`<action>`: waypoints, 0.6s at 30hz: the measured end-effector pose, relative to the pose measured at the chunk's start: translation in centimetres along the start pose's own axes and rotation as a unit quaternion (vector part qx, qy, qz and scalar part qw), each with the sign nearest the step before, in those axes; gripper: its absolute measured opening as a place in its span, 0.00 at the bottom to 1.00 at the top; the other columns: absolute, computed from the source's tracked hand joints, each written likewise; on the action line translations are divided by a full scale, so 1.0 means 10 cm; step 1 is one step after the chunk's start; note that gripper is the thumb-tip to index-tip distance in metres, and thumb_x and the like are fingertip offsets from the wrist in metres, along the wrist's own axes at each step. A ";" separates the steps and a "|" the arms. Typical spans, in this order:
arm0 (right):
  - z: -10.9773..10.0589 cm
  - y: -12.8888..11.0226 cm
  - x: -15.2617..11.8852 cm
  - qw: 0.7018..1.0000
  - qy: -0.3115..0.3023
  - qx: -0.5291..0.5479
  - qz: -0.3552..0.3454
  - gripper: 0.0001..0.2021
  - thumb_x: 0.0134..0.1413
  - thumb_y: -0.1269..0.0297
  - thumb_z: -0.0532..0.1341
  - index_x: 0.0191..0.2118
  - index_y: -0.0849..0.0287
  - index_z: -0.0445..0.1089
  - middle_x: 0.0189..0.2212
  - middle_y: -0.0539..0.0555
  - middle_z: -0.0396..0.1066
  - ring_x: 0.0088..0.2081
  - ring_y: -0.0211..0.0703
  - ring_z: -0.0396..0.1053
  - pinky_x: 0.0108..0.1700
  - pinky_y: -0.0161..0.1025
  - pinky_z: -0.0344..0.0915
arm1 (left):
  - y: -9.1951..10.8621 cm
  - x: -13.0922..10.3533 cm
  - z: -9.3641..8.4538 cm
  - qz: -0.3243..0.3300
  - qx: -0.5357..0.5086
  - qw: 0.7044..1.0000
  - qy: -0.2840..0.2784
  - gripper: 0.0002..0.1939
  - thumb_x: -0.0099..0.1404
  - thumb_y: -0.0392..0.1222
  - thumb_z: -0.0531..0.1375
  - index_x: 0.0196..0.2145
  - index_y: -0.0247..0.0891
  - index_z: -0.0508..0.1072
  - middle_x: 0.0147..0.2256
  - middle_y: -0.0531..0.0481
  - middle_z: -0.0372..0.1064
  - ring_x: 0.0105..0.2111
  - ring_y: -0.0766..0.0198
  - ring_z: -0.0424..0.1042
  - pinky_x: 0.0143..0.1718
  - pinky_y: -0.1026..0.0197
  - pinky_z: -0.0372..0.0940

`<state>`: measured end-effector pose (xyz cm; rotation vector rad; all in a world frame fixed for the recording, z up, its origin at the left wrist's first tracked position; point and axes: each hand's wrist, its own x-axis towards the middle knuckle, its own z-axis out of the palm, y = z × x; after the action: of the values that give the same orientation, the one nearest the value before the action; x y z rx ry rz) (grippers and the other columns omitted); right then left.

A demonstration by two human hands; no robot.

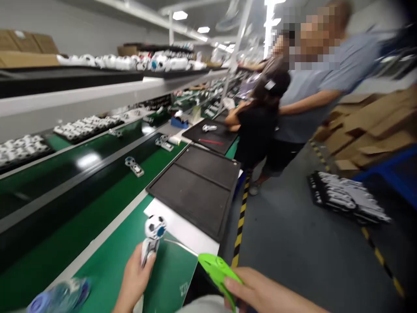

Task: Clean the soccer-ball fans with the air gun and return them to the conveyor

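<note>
My left hand (137, 274) is closed around the white handle of a device with a soccer-ball head (155, 228), held upright over the green mat (172, 278). A blue round spot shows on the ball. In my right hand (243, 287) is a bright green tool (217, 270), with a thin pale rod or wire (180, 246) reaching from its tip towards the ball device. The rod's end lies beside the device; whether they touch is unclear.
A black tray (198, 187) lies ahead on the bench. Ball devices (134, 167) ride on the green conveyor (107, 191) at left. A clear bottle (61, 295) lies at lower left. Two people stand beyond, beside the bench. Stacked trays (348, 198) sit on the floor at right.
</note>
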<state>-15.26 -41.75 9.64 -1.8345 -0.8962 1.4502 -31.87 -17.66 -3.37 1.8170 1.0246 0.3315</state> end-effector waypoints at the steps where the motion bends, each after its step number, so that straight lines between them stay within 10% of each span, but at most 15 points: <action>1: -0.03 0.00 0.01 1.000 -0.011 -0.004 0.012 0.28 0.57 0.43 0.44 0.36 0.64 0.67 0.35 0.57 0.72 0.31 0.43 0.69 0.37 0.41 0.66 | -0.04 -0.11 -0.08 0.042 0.035 0.998 -0.028 0.22 0.53 0.55 0.58 0.43 0.43 0.71 0.39 0.46 0.73 0.39 0.50 0.71 0.41 0.52 0.64; 18: -0.19 -0.23 0.18 0.987 -0.062 -0.140 0.041 0.29 0.56 0.42 0.40 0.26 0.61 0.65 0.26 0.57 0.71 0.27 0.39 0.65 0.34 0.36 0.62 | 0.05 -0.12 -0.05 0.117 0.058 0.986 -0.106 0.20 0.58 0.50 0.56 0.45 0.39 0.69 0.42 0.44 0.71 0.40 0.53 0.68 0.43 0.57 0.61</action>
<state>-13.37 -39.08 10.88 -2.0203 -1.1479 1.5692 -32.64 -18.35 -2.46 2.0347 0.6965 0.2156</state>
